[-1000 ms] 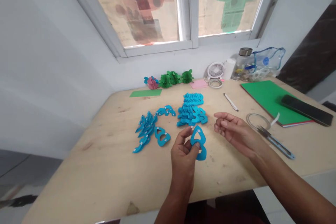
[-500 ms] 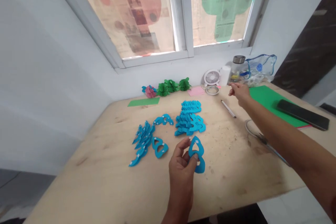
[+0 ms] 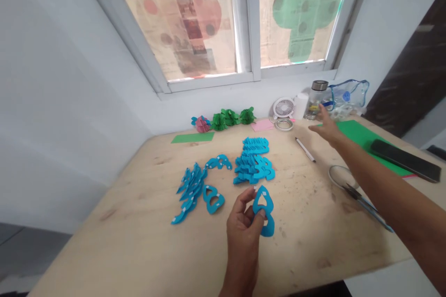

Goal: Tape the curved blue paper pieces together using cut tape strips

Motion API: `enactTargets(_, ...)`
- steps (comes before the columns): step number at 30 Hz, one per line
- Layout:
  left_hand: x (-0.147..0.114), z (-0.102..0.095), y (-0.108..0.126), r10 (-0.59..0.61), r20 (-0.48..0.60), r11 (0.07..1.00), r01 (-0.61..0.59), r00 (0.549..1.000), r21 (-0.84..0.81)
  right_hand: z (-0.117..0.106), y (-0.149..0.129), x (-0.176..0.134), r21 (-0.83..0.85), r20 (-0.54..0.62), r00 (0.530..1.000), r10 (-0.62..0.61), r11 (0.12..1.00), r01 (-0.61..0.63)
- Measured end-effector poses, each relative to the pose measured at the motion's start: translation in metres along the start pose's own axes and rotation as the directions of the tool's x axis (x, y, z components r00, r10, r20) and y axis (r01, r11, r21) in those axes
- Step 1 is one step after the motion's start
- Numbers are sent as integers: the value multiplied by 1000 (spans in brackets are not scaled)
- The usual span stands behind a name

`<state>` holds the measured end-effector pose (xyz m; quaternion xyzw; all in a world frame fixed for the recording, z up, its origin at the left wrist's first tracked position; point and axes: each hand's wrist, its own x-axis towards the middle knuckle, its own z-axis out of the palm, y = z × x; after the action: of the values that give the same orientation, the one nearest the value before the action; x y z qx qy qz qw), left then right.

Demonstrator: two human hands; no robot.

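Note:
My left hand (image 3: pixel 245 218) pinches a blue paper cutout (image 3: pixel 267 204) with a heart-like hole and a small white patch near its tip. Just beyond it lie rows of folded blue paper pieces (image 3: pixel 254 167). To the left, more blue cutouts with white patches (image 3: pixel 191 185) lie fanned out, beside a single flat blue cutout (image 3: pixel 213 198). My right hand (image 3: pixel 328 126) is stretched out over the far right of the table, fingers apart and holding nothing. It is nearest to the glass bottle (image 3: pixel 315 101) and the green paper sheet (image 3: pixel 355 137).
Scissors (image 3: pixel 369 211), a roll of tape (image 3: pixel 341 176), a pen (image 3: pixel 305 150) and a black phone (image 3: pixel 406 160) lie on the right. Along the wall stand green paper figures (image 3: pixel 230 118), a pink one (image 3: pixel 202 124), a small fan (image 3: pixel 284 108) and a clear bag (image 3: pixel 348 97).
My right hand has gone from curled fingers to spread ones, near the glass bottle. My left hand keeps its pinch on the blue paper cutout. The view has shifted slightly.

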<state>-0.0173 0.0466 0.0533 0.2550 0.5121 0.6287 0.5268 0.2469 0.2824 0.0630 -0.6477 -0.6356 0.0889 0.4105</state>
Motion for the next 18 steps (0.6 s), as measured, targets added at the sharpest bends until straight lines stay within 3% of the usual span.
enactTargets(5, -5, -3, 2, 21, 2, 1000, -21, 1000, -13, -5, -35, -66, 374, 249, 968, -7, 923, -89)
enactTargets(6, -5, -3, 2, 26, -4, 1000, -26, 1000, -16, -6, -42, -83, 571, 371, 928, 6, 787, -233)
enactTargets(8, -7, -4, 2, 40, -14, 999, -40, 999, -22, -7, -56, -114, 726, 538, 843, 22, 497, -476)
enactTargets(10, -8, -5, 1, 53, -10, 998, -54, 999, -29, -7, -68, -140, 727, 635, 772, 24, 320, -608)
enactTargets(13, -10, -7, 0, 64, 2, 997, -64, 998, -39, -6, -83, -167, 710, 695, 719, 7, 150, -688)
enactTargets(15, -9, -10, -2, 69, -3, 997, -69, 998, -37, -5, -92, -179, 707, 705, 709, -4, 82, -702)
enactTargets(18, -8, -14, -5, 73, -16, 997, -74, 997, -28, -6, -105, -191, 709, 704, 710, 7, 54, -703)
